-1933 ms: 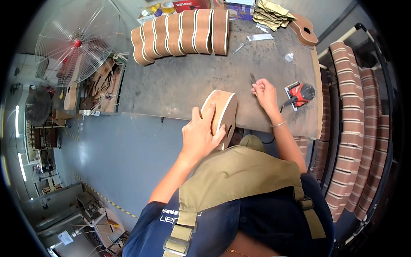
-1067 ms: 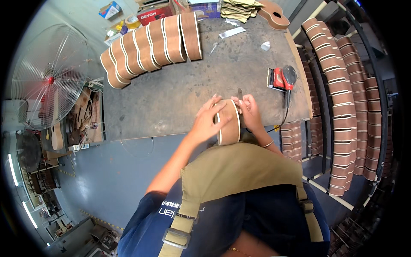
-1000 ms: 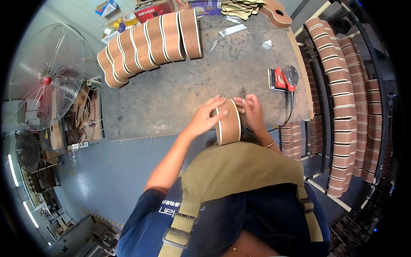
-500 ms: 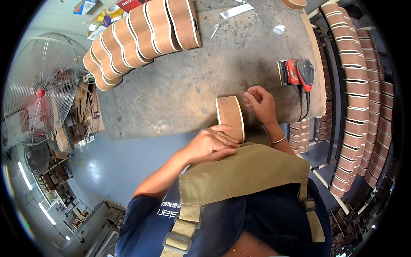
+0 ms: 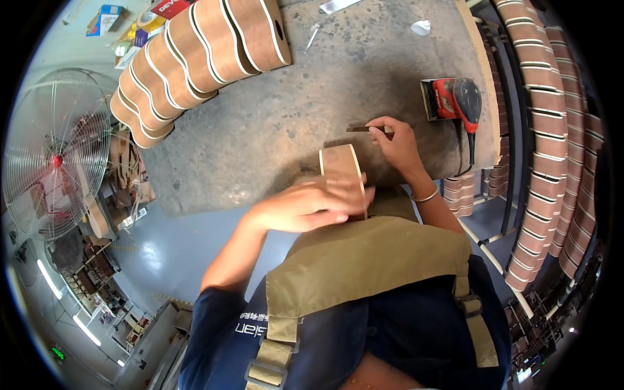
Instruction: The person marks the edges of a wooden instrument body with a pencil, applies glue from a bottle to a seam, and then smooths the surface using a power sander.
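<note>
A small guitar-shaped wooden body with white edging stands on its side at the bench's front edge, against my apron. Over its near part lies my left hand, fingers stretched out and smeared by motion; nothing shows in its grasp. Between thumb and fingers, my right hand pinches a thin dark flat strip, held just above and right of the body's far end. What the strip is made of I cannot make out. The body's near end is hidden by my left hand and apron.
A red and black sander rests on the bench to the right, its cord hanging down. Several similar bodies stand in a row at the back left. Racks of bodies line the right; a large fan stands left.
The dark strip now shows in my right hand, which has moved slightly up and left. My left hand has shifted up over the body and is blurred. The whole view has shifted a little.
</note>
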A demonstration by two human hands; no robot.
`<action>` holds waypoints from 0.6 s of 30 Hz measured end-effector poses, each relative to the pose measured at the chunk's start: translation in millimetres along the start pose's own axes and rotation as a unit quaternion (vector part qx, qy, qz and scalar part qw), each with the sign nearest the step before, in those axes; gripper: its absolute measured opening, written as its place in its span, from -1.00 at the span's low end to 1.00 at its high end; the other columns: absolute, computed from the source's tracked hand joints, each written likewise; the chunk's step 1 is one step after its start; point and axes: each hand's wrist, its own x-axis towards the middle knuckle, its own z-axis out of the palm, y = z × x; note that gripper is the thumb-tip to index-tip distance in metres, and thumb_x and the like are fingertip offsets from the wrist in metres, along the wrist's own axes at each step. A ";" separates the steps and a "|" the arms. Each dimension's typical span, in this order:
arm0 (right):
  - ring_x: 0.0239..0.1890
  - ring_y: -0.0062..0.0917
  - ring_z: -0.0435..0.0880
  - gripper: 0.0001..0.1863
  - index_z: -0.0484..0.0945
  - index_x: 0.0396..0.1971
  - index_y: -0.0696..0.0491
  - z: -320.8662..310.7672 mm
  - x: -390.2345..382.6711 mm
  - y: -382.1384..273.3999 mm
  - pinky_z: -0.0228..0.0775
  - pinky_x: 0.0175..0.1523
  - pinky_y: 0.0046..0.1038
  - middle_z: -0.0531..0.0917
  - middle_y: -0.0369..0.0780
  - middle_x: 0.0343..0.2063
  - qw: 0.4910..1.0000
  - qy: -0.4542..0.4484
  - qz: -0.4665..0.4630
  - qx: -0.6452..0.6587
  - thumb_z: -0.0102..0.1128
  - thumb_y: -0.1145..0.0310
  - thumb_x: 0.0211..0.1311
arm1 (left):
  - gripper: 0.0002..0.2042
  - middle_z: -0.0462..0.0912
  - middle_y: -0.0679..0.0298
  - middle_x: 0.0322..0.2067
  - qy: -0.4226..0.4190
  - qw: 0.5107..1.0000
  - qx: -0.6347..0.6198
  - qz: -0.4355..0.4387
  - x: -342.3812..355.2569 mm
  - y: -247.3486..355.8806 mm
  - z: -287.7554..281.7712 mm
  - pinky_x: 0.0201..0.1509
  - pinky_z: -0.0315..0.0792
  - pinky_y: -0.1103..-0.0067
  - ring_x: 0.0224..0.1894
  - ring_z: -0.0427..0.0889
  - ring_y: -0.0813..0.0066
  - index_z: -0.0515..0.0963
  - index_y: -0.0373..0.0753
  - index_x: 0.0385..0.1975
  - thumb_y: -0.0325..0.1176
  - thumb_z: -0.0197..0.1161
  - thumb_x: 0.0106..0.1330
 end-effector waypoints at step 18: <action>-0.42 -0.54 0.73 -0.84 0.83 -0.19 0.16 18.7 19.7 22.4 0.53 -0.25 -0.45 0.78 -0.17 -0.45 0.991 -0.136 -0.009 0.016 0.36 0.43 0.35 | -0.94 0.75 0.17 -0.39 0.291 0.907 -0.052 -0.300 19.0 -131.3 -8.6 -0.16 0.56 0.44 -0.32 0.70 0.40 0.79 -0.35 -0.25 -0.58 0.43 0.34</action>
